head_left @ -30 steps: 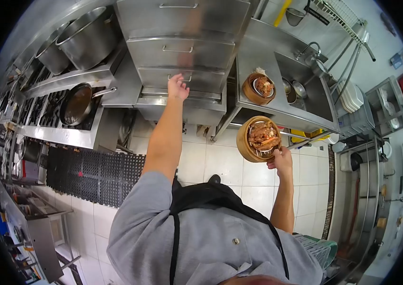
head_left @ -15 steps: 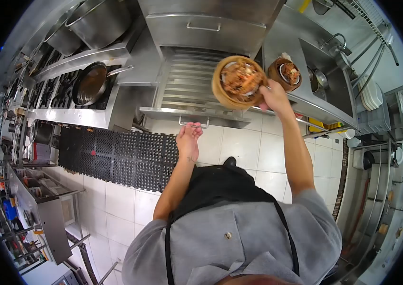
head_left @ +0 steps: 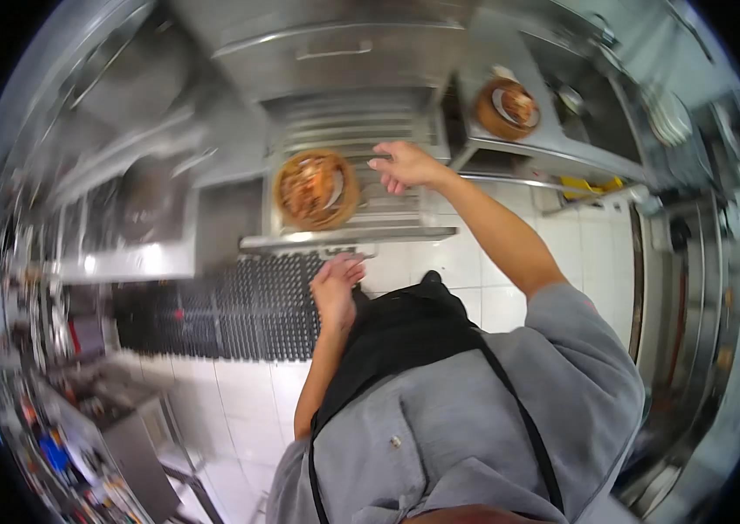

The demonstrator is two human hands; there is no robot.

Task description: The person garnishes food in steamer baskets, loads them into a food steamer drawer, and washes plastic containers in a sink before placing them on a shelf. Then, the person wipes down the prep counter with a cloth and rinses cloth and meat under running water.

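A round bamboo steamer basket [head_left: 316,189] with reddish-brown food in it sits on the slatted rack [head_left: 387,196] inside an open steel drawer, at the rack's left. My right hand [head_left: 405,167] is over the rack, to the right of the basket and apart from it, with fingers partly spread and nothing between them. At the drawer's front [head_left: 348,237], my left hand [head_left: 337,281] has its fingers at the handle; blur hides how firmly they hold it.
A second bamboo basket [head_left: 508,108] with food stands on the steel counter [head_left: 483,65] beside the sink [head_left: 562,79]. On the left is a stove [head_left: 138,262] with a pan [head_left: 150,196]. A black perforated mat [head_left: 221,306] lies on the tiled floor.
The drawer has been pulled open by my left hand. My right hand has carried the larger basket left, set it on the rack and let go. The view has shifted and blurred.
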